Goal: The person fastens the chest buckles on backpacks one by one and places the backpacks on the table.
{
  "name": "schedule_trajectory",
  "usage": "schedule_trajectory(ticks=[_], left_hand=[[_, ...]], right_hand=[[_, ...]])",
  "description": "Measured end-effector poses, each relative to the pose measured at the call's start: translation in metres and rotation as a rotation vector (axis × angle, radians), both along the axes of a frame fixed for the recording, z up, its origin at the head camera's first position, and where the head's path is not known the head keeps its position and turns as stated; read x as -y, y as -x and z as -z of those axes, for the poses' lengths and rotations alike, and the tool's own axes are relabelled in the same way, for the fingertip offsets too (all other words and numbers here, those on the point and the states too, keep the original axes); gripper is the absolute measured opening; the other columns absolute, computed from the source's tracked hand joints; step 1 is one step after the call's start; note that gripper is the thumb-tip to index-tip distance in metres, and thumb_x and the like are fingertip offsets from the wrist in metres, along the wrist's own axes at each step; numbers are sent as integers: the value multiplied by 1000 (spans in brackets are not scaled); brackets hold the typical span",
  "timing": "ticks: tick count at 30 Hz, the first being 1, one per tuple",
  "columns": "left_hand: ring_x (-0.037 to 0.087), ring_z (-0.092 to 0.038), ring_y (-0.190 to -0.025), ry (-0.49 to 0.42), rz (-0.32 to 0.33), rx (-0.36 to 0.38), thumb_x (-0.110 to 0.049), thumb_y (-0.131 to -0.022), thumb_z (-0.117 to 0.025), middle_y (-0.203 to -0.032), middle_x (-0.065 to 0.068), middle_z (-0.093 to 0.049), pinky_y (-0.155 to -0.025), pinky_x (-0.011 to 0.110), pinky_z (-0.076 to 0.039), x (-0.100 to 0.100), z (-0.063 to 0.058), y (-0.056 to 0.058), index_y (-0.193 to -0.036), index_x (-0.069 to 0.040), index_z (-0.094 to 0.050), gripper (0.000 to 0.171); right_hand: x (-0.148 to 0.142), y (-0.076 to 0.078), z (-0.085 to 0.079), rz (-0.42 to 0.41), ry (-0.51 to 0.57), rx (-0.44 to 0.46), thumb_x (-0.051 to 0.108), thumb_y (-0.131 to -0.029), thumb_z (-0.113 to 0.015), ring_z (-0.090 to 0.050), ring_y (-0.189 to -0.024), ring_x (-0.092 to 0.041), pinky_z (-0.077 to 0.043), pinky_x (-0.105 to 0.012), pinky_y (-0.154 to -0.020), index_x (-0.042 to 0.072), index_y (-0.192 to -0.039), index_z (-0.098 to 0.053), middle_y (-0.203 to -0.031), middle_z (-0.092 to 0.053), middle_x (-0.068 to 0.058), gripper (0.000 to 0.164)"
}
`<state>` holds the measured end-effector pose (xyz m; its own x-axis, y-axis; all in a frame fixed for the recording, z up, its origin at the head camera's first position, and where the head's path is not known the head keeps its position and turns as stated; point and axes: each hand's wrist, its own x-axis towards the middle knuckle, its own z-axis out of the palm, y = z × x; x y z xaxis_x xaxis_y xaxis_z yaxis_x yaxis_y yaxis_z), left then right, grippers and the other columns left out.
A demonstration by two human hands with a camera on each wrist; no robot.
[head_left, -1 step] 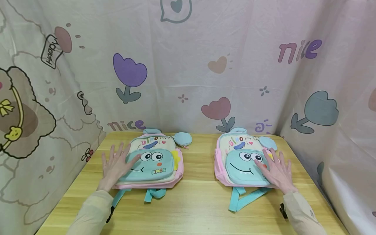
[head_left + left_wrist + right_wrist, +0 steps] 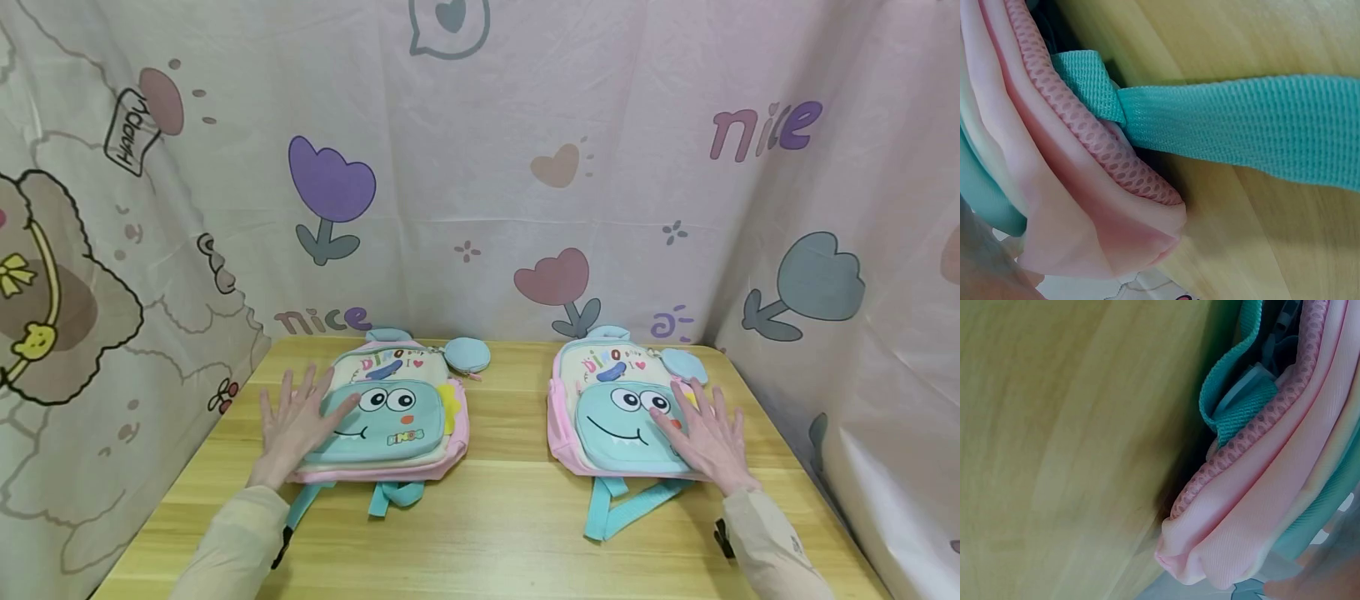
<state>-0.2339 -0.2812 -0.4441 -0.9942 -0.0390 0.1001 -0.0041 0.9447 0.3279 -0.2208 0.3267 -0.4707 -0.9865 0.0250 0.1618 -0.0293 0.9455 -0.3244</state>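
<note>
Two small children's backpacks lie on the table with their dinosaur faces up, one at the left (image 2: 382, 421) and one at the right (image 2: 626, 417). My left hand (image 2: 296, 421), fingers spread, lies over the left side of the left backpack. Likewise spread, my right hand (image 2: 708, 437) lies over the right side of the other one, covering part of its face. In the left wrist view, a teal strap (image 2: 1241, 125) runs out from the pink mesh-edged bottom (image 2: 1097, 206). The right wrist view has the other bag's pink bottom (image 2: 1260, 500) and a looped teal strap (image 2: 1229, 381).
A round light-blue pouch hangs off the upper right of each backpack, one by the left bag (image 2: 467, 355) and one by the right bag (image 2: 684, 365). Teal straps trail toward the front of the wooden table (image 2: 495, 533). Behind it hangs a printed curtain (image 2: 450, 150).
</note>
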Motion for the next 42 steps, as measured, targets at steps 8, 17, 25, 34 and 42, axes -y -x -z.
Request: schedule_trajectory(ticks=[8, 17, 25, 34, 42], left_hand=[[51, 11, -153, -8, 0, -5, -74, -95, -39, -168, 24, -4, -114, 73, 18, 0, 0, 0, -162, -15, -18, 91], [51, 11, -153, 8, -5, -11, -76, -95, -37, -168, 24, -4, -113, 72, 20, 0, 0, -2, -162, -15, -16, 93], [50, 12, -153, 13, 0, -17, -75, -95, -37, -168, 22, -4, -112, 73, 20, -9, -2, -3, -162, -15, -18, 92], [52, 3, -153, 49, -1, -40, -75, -95, -39, -168, 22, -10, -114, 75, 14, -25, -5, -6, -160, -13, -26, 91], [49, 4, -154, 30, 18, -35, -75, -94, -41, -169, 19, -12, -114, 76, 11, -46, -5, -6, -160, -16, -26, 90]], right_hand=[[-1, -1, 0, 2, 2, -10, 66, -99, -41, -3, -149, -59, -1, -82, -109, 10, -159, -27, -164, -16, -29, 84], [-3, -2, 1, -3, 15, 0, 66, -99, -41, 0, -150, -58, 1, -82, -110, 12, -160, -24, -165, -13, -28, 83], [-7, -3, -1, -8, 34, -11, 64, -99, -42, -1, -150, -59, 0, -81, -110, 14, -161, -24, -165, -13, -29, 81], [-16, -4, -3, -26, 78, 4, 61, -101, -41, 0, -149, -59, -1, -81, -110, 13, -161, -21, -165, -8, -30, 80], [-27, -4, -1, -43, 137, 29, 56, -102, -42, -2, -147, -63, -4, -81, -110, 6, -159, -23, -164, -7, -34, 78]])
